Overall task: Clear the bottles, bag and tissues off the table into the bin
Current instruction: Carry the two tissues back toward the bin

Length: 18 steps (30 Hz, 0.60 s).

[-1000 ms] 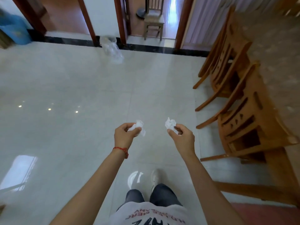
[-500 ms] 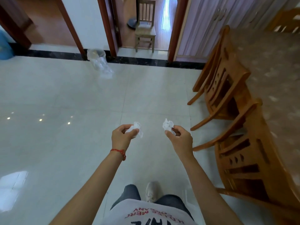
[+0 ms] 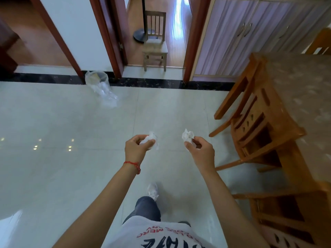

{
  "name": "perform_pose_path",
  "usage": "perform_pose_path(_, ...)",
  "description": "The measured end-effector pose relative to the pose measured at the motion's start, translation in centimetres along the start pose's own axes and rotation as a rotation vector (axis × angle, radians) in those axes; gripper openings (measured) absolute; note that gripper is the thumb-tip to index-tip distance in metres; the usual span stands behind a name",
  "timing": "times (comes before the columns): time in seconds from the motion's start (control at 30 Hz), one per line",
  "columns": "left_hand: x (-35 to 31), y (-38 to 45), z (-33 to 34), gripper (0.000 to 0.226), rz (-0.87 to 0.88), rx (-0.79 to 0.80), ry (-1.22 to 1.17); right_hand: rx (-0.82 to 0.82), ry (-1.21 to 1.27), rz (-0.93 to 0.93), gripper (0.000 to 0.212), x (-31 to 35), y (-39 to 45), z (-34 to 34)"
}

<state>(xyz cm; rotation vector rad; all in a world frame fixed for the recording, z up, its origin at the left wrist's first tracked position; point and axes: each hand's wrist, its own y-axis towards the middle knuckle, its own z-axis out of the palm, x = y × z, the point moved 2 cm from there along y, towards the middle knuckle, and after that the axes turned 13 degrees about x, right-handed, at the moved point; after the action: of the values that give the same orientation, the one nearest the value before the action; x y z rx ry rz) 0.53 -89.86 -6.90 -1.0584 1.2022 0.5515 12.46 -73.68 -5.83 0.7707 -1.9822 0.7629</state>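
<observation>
Left hand (image 3: 137,148) pinching a crumpled tissue (image 3: 152,139), right hand (image 3: 201,150) pinching another tissue (image 3: 188,136), both held out over the tiled floor (image 3: 71,122), bin (image 3: 96,80) ahead by the doorway, table (image 3: 304,97) at right

one view only: a wide-angle head-worn camera, pitched forward and down. it looks from standing height along the floor (image 3: 62,131) toward the far wall and its doorways. nearest the lens, at the bottom edge, are the wearer's shirt and forearms; the left hand (image 3: 137,149) and right hand (image 3: 201,152) sit mid-frame. the bin (image 3: 95,78) lies far ahead, upper left. the table (image 3: 304,97) runs along the right edge. straight lines bow toward the frame borders.
</observation>
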Motion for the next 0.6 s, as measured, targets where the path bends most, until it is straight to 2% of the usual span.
perform_pose_path(0.3, -7.6, 15.0, 1.3, 0.015, 0.022, 0.063, 0.060, -0.055, 0.033, 0.049, 0.015, 4.1, 14.2, -0.3)
perform_pose_path(0.6, -12.6, 30.4, 6.5, 0.012, 0.031, 0.093, 0.087, -0.067, 0.036, 0.036, 0.014, 5.9, 30.7, -3.0)
